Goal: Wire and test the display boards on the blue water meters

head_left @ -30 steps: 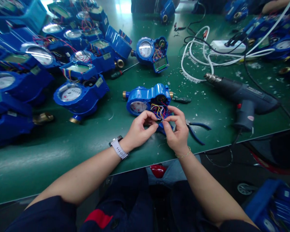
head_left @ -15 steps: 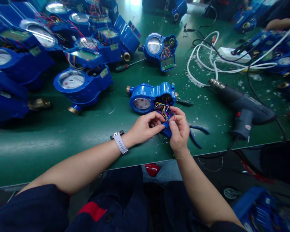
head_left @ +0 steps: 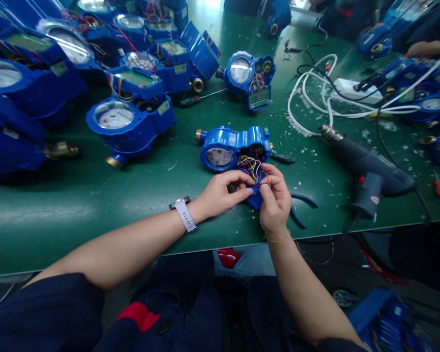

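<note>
A blue water meter with a round dial lies in front of me, its side housing uncovered. Thin coloured wires spill out of that housing toward my fingertips. My left hand is closed in a pinch at the near end of the wires, over a small blue part. From the other side my right hand pinches wires between thumb and forefinger. The fingers hide just which strands are held. Pliers with dark blue handles lie beside my right hand. Behind the meter is a screwdriver.
Many blue water meters crowd the left. Another opened meter lies farther back by a second screwdriver. At right are a heat gun, white cable and power strip. A co-worker's arm shows at far right.
The view has shifted, so the bench items sit somewhat farther right in the picture. Both hands stay at the wires, and their fingers have moved only slightly.
</note>
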The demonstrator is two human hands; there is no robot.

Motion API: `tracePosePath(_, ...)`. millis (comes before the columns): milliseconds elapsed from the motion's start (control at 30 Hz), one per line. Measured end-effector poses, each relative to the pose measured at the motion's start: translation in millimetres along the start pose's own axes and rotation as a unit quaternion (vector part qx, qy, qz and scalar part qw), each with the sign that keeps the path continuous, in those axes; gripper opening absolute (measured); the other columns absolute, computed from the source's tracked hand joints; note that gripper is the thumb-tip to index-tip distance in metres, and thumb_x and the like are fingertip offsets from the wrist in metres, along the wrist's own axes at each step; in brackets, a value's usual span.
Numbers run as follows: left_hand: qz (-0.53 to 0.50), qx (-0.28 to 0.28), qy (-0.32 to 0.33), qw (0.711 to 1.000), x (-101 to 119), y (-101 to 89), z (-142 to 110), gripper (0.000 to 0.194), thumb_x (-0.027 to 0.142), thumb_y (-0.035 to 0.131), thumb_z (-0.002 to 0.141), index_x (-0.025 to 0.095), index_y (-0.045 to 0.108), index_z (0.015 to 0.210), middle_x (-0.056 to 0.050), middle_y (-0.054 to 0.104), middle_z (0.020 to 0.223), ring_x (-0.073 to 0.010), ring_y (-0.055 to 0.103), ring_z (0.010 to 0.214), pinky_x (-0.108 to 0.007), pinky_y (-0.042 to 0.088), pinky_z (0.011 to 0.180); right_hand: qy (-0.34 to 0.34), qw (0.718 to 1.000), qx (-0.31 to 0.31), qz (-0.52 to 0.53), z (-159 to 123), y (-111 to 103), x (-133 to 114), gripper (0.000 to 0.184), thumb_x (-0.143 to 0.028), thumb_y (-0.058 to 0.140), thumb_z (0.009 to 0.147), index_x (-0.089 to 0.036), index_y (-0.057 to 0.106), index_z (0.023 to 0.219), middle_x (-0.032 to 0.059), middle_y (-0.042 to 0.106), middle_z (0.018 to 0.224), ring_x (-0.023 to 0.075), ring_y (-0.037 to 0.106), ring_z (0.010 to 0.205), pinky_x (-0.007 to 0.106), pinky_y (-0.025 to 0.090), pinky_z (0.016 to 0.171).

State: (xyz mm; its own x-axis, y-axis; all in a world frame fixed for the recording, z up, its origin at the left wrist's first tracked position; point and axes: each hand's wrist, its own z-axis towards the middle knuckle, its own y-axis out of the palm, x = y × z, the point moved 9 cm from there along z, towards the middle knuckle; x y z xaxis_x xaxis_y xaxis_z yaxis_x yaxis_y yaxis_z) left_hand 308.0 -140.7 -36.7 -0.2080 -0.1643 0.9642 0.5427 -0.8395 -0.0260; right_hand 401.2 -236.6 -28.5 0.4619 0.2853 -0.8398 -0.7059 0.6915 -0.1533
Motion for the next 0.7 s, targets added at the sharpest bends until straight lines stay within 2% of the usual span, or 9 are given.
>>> tracePosePath(267,0.007,0.017,-0.001,1.0,-0.9,-2.1,1.4,0.012,0.027,0.068,0.08,0.016,0.069,0.084,-0.002,0.063,0.074,-0.0132,0.055,0.068,-0.026,0.045,0.068,-0.028,0.999,-0.02,-0.021,-0.9,3.8,-5.9,0.012,-0.031,0.057,0.09,-0.023,0.063,0.096,0.0068,0.058,0.126,0.0267,0.053,0.12,0.05,0.038,0.104)
tracePosePath(467,-0.013,0.017,-0.006,1.0,-1.2,-0.4,2.7,0.014,0.028,0.066,0.081,0.016,0.063,0.076,0.001,0.058,0.067,-0.0115,0.051,0.062,-0.025,0.042,0.062,-0.031,0.998,-0.028,-0.05,-0.6,5.4,-9.8,0.012,-0.031,0.057,0.09,-0.023,0.062,0.098,0.0079,0.058,0.126,0.027,0.053,0.12,0.05,0.038,0.103)
tracePosePath(700,-0.013,0.013,-0.014,1.0,-3.2,0.6,3.3,0.016,0.03,0.065,0.08,0.017,0.059,0.074,0.0,0.06,0.07,-0.0116,0.05,0.062,-0.024,0.042,0.061,-0.047,0.994,-0.031,-0.088,-1.4,7.3,-11.8,0.012,-0.032,0.059,0.088,-0.023,0.062,0.097,0.0082,0.058,0.126,0.0281,0.053,0.121,0.052,0.04,0.103)
